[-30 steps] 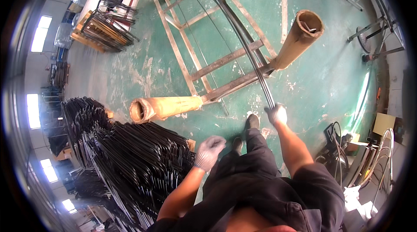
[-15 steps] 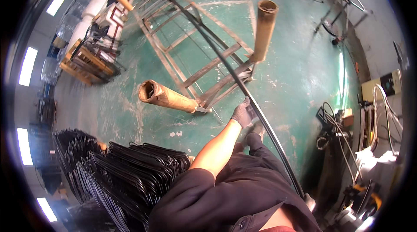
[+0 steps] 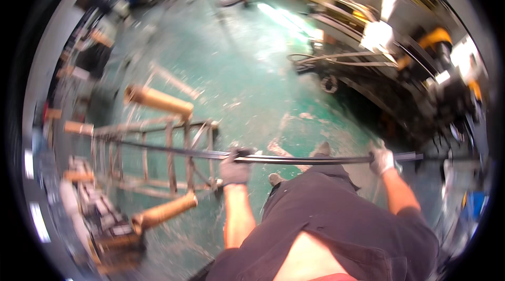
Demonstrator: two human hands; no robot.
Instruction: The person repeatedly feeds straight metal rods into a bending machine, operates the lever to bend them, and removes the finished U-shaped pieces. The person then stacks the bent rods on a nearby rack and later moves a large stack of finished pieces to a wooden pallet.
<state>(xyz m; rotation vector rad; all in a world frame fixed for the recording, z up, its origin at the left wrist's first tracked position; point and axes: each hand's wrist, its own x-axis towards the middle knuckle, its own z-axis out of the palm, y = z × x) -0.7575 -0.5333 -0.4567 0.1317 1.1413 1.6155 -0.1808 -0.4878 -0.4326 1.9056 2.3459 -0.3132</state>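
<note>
Bars gripped, left hand, right hand apart

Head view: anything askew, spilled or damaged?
The green floor looks worn: pale patches break up its colour, including near the shoes. No spill stands out. The long metal bars in both hands show no obvious damage, though motion blur could hide finer flaws.

my gloved left hand wrapped round some long dark bars, my right hand gripping them too, scruffy frame out past my left grip, brownish tubes sticking off it, kinda blurry machinery ahead of my right grip
</note>
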